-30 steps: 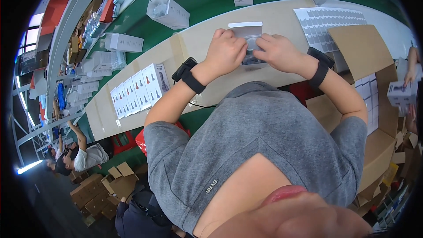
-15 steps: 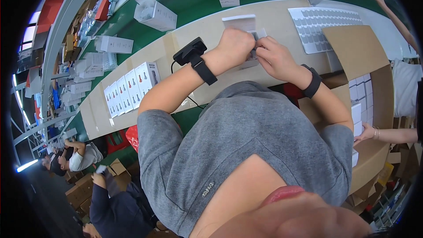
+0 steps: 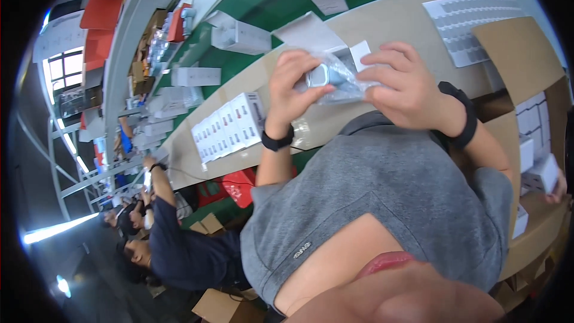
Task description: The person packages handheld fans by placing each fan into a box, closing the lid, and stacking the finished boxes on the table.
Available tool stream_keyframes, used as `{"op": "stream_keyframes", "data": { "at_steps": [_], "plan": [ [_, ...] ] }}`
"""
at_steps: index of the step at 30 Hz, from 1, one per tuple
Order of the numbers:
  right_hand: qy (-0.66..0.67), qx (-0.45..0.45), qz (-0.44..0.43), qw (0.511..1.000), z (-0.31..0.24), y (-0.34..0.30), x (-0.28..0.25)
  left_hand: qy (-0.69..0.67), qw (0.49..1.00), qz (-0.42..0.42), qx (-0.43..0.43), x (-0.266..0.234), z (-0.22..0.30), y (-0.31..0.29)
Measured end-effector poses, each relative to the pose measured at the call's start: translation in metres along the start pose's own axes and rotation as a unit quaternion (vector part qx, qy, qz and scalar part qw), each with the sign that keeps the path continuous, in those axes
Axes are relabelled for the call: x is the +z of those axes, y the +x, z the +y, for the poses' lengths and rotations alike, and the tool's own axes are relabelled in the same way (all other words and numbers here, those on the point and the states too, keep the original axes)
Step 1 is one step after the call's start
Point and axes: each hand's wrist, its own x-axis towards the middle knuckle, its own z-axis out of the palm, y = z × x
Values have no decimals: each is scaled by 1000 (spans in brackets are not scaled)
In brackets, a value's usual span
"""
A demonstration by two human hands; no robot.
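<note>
A pale blue device with a rounded end (image 3: 319, 75) lies inside a clear plastic bag (image 3: 347, 91). My left hand (image 3: 290, 90) grips its rounded end between thumb and fingers. At the other end, my right hand (image 3: 412, 87) has its curved, partly spread fingers around the edge of the bag. Just beyond the hands is an open white box, its large lid flap (image 3: 311, 31) raised and tilted left and a small side flap (image 3: 361, 55) standing by my right fingertips. The hands and bag hide most of the box's body.
White printed boxes (image 3: 230, 128) stand in a row on the bench to the left. Open white boxes (image 3: 239, 34) sit on the green surface beyond. A sheet of grey stickers (image 3: 472, 27) lies far right. Beside me, a large carton (image 3: 520, 60) holds white boxes, with another person's hand (image 3: 559, 186) there.
My hands have moved apart from close together, and the bagged pale blue device now shows between them. The box's lid has swung to a tilt. My view has shifted.
</note>
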Motion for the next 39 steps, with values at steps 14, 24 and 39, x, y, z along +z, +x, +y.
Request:
{"op": "stream_keyframes", "data": {
  "at_steps": [14,24,39],
  "plan": [
    [10,84,-40,996,-17,34,-3,36,997,62,35,-19,30,-10],
    [404,304,-75,859,55,-21,52,116,987,56,94,8,7,26],
    [149,337,57,928,223,33,92,129,964,234,-16,10,-36,37]
  ]
}}
